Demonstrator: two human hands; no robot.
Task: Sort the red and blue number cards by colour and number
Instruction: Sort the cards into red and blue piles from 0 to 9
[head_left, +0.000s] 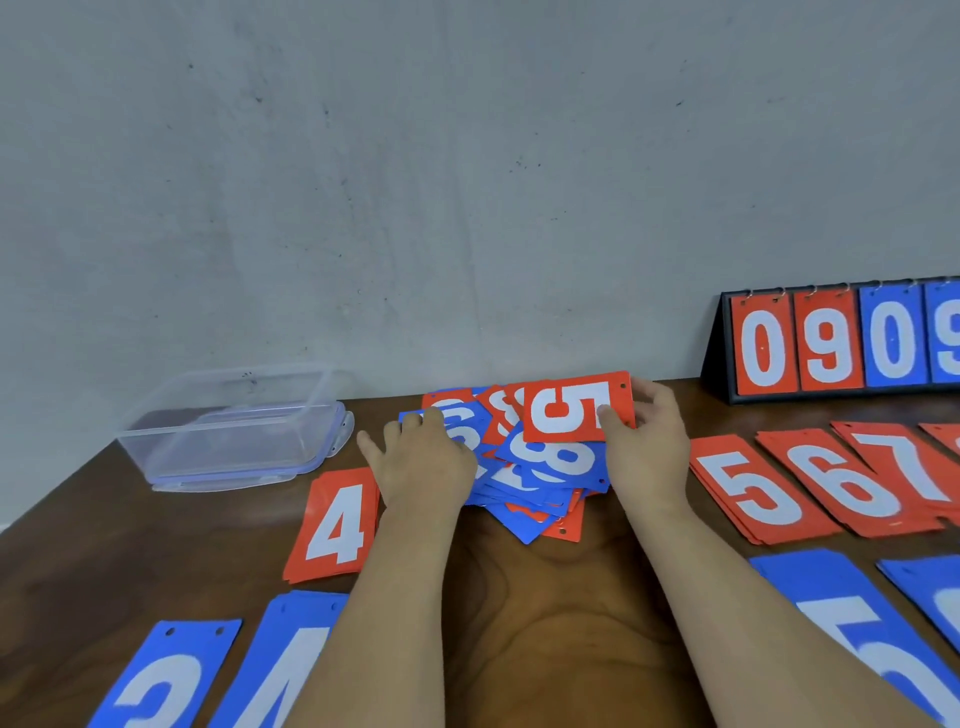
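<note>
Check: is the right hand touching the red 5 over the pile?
Touching. The head view shows the right hand pinching the red 5 by its right end, thumb on its face, above the pile.

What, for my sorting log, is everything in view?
mixed pile: one, red and blue, table centre
red 5 card: one, red, above the pile
red 4 stack: one, red, left of pile
red 5 stack, red 6 stack, red 7 stack: three, red, right of pile
blue 3 card, blue 4 stack: two, blue, near left
blue 5 stack: one, blue, near right
container: one, clear, far left
scoreboard: one, black stand, red and blue digits, far right
table: one, brown
left hand: one, rests on pile
right hand: one, pinches red 5 card
</note>
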